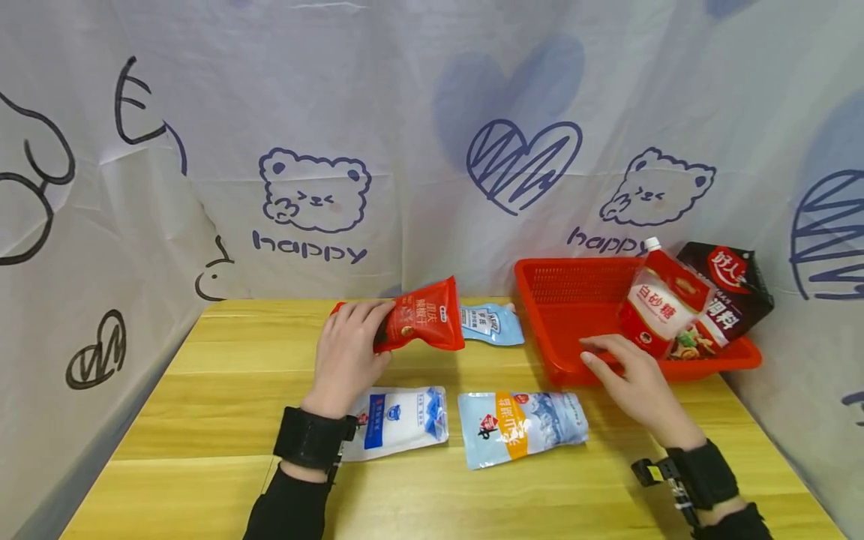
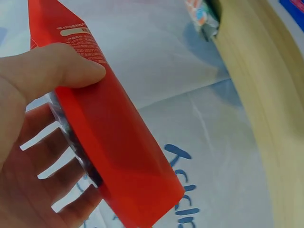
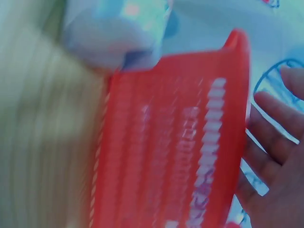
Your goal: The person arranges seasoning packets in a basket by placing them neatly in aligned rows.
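In the head view my left hand (image 1: 347, 349) holds a red printed food packet (image 1: 427, 315) raised above the table. The left wrist view shows the thumb across one face of this packet (image 2: 118, 137) and the fingers behind it. My right hand (image 1: 631, 379) is over the front rim of a red plastic basket (image 1: 574, 264), fingers extended and gripping nothing. The right wrist view has those fingers (image 3: 273, 137) beside the basket's perforated side (image 3: 175, 137). Inside the basket lean a red-and-white spouted sugar pouch (image 1: 664, 304) and a black seasoning packet (image 1: 739, 300).
A light-blue spouted pouch (image 1: 496, 326) lies behind the held packet, left of the basket. Nearer the front, a white-and-blue packet (image 1: 408, 421) and a blue-and-orange packet (image 1: 523, 427) lie flat on the wooden table (image 1: 472, 502). A patterned white cloth (image 1: 418, 150) hangs behind.
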Motion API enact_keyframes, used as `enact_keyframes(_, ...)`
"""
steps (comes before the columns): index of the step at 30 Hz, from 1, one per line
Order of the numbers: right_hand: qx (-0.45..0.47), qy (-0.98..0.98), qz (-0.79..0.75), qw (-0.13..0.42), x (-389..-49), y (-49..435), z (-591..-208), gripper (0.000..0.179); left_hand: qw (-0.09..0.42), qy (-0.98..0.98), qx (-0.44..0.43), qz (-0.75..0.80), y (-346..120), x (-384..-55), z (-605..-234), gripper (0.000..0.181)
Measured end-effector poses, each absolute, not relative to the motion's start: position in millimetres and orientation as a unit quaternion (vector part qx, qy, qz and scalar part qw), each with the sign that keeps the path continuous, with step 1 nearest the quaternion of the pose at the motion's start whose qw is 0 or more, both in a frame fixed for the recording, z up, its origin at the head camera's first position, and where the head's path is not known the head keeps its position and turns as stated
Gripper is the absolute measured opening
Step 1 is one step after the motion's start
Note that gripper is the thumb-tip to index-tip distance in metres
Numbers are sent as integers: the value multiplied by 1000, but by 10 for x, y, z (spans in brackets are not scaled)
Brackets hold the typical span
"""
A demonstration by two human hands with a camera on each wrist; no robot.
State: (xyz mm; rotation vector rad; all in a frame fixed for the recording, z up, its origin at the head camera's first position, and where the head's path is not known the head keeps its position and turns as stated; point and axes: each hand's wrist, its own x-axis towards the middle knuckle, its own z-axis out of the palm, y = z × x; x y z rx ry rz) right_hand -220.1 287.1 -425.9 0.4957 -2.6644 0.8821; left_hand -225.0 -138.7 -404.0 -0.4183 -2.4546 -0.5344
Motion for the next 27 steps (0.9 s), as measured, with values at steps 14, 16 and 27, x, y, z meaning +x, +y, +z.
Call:
enact_keyframes(14, 199, -836, 477, 183, -2187, 1942, -4005, 51, 344, -898, -209, -180, -1211, -2090, -3857, 68)
enact_keyframes(16, 201, -819, 509, 168, -2190, 1807, -3985, 53, 347, -895, -215, -178, -1188, -2074, -3847, 68)
enact_keyframes(27, 135, -750, 644, 62, -2161, 1308, -3930, 65, 344, -896, -235, -153, -1088, -2028, -3844, 70)
